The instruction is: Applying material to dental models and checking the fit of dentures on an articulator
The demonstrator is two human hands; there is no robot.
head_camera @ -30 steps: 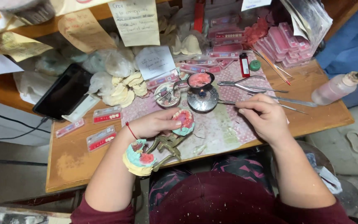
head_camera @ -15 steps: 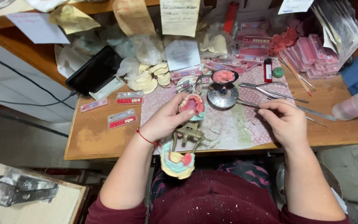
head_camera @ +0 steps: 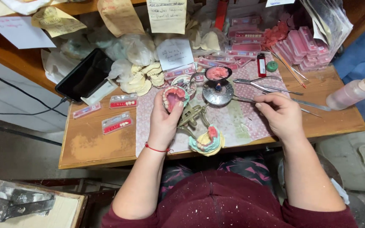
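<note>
My left hand (head_camera: 164,122) grips a metal dental articulator (head_camera: 192,116) and tilts it up. Its raised half carries a pink wax denture with white teeth (head_camera: 172,96). The lower half, a green and yellow plaster model with pink wax (head_camera: 208,141), hangs at the table's front edge. My right hand (head_camera: 277,113) pinches a thin metal wax tool (head_camera: 245,99), whose tip reaches the small flame of a round metal burner (head_camera: 217,92). A dark dish of pink wax (head_camera: 218,73) sits just behind the burner.
Long metal instruments (head_camera: 271,88) lie right of the burner. A red lighter (head_camera: 261,64), pink tooth cards (head_camera: 307,48) and a squeeze bottle (head_camera: 349,93) stand at the right. Tooth strips (head_camera: 115,122), a black phone (head_camera: 84,75), plaster casts (head_camera: 142,78) and paper notes are at the left.
My left hand has lifted and tilted the articulator so the pink denture faces up. My right hand has brought the tool's tip to the burner flame. The camera view has shifted.
</note>
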